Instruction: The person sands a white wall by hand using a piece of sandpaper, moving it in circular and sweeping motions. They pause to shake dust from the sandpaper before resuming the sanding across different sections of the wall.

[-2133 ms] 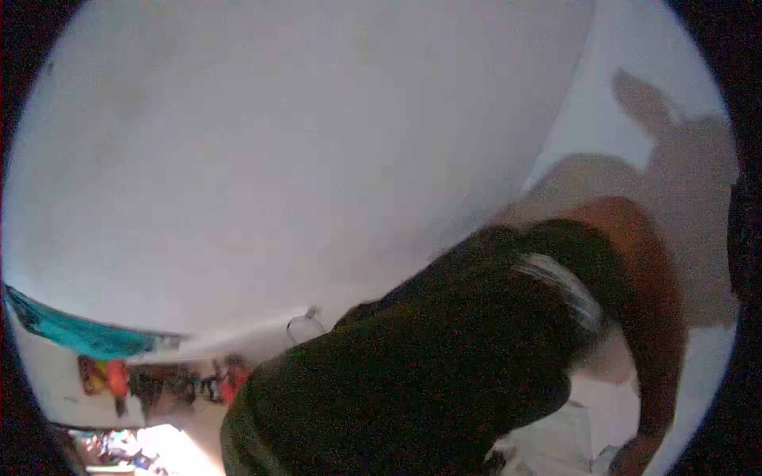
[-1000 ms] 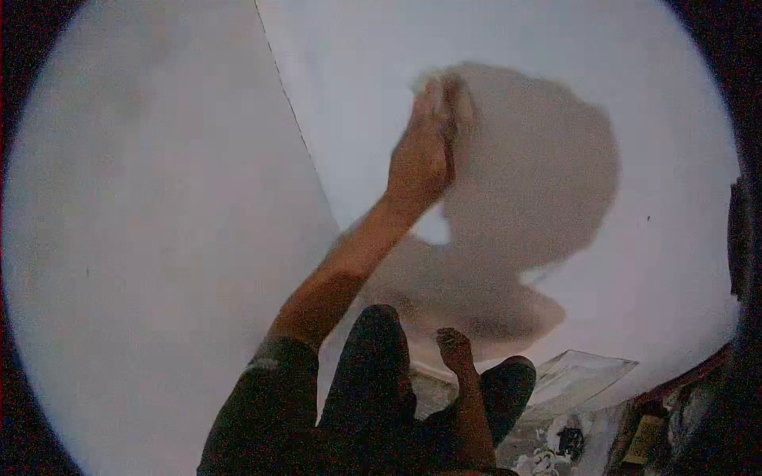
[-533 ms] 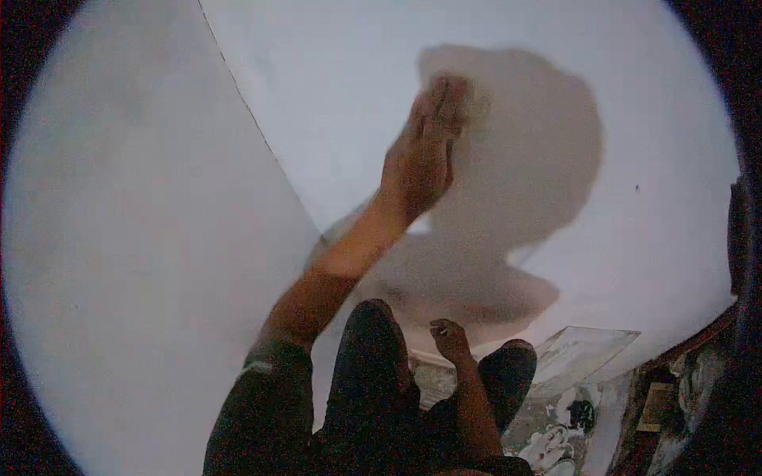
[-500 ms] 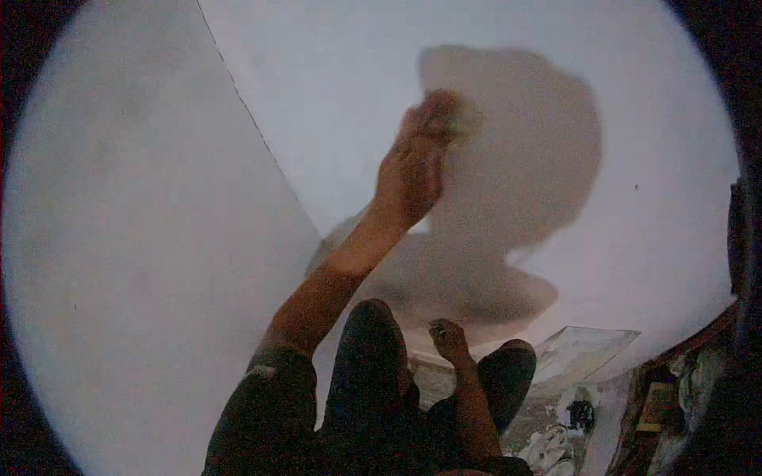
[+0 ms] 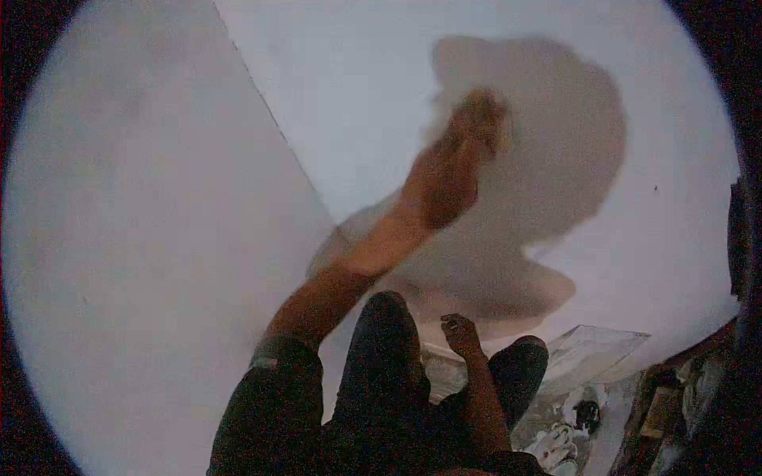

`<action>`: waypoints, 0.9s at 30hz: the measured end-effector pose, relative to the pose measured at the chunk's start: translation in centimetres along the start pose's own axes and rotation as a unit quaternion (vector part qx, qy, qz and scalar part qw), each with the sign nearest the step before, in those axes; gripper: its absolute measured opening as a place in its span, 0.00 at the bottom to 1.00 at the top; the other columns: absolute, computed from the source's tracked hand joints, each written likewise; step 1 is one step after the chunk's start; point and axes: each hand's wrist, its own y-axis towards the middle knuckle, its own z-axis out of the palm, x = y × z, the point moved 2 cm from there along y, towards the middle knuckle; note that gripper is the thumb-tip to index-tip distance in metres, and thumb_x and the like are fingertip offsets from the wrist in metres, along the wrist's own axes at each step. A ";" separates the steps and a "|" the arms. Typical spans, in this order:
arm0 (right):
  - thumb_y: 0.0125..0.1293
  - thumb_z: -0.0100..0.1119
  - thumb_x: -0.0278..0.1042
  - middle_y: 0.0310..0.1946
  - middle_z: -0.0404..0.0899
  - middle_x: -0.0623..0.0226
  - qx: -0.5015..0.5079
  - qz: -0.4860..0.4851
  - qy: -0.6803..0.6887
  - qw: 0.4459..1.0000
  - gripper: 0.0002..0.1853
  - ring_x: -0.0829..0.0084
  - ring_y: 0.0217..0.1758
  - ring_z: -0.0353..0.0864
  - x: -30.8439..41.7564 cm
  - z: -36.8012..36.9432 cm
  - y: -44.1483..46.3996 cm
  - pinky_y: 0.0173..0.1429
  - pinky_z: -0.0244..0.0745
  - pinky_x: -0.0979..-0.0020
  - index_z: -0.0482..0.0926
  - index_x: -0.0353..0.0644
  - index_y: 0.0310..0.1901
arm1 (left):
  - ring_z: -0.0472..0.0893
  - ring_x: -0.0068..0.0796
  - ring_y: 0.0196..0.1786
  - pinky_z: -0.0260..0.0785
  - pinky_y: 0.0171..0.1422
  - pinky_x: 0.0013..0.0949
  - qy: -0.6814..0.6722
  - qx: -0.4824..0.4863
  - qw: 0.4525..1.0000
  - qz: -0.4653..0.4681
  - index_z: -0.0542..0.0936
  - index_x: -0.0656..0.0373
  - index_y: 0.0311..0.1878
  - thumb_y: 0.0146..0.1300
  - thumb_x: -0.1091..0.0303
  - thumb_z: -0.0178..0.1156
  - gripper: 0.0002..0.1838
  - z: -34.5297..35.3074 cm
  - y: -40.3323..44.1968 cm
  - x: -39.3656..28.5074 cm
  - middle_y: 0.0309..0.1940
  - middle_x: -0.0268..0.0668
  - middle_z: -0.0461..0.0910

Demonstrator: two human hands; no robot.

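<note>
My left hand (image 5: 454,170) is raised against the white wall (image 5: 341,87), arm stretched up and forward. Its fingers are bent together around something pale at the fingertips, too blurred to name. A broad shadow of my head and arm falls on the wall around this hand. Lower down, between my knees, my right hand (image 5: 460,335) hangs in front of the wall's lower part. The fingers of that hand are curled in, with a small light spot on one finger. I see nothing held in it.
On the left, a greyer wall (image 5: 143,238) meets the white one along a thin dark line. My knees (image 5: 387,317) are bent close to the wall. At lower right lie a flat pale panel (image 5: 599,353), a dark object (image 5: 587,415), crumpled white stuff (image 5: 554,446) and a yellowish block (image 5: 659,412).
My left hand has moved across the wall to the right, and is more blurred. The whole view has shifted slightly. My right hand keeps its place between the knees.
</note>
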 end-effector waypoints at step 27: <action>0.62 0.61 0.27 0.39 0.85 0.60 0.058 -0.052 -0.096 0.992 0.12 0.66 0.42 0.85 -0.9 -1.6 -1.5 0.44 0.80 0.66 0.82 0.37 0.48 | 0.72 0.53 0.67 0.63 0.72 0.44 0.083 -0.331 0.919 -0.196 0.67 0.70 0.65 0.70 0.74 0.46 0.21 -10.6 -1.1 12.0 0.65 0.55 0.71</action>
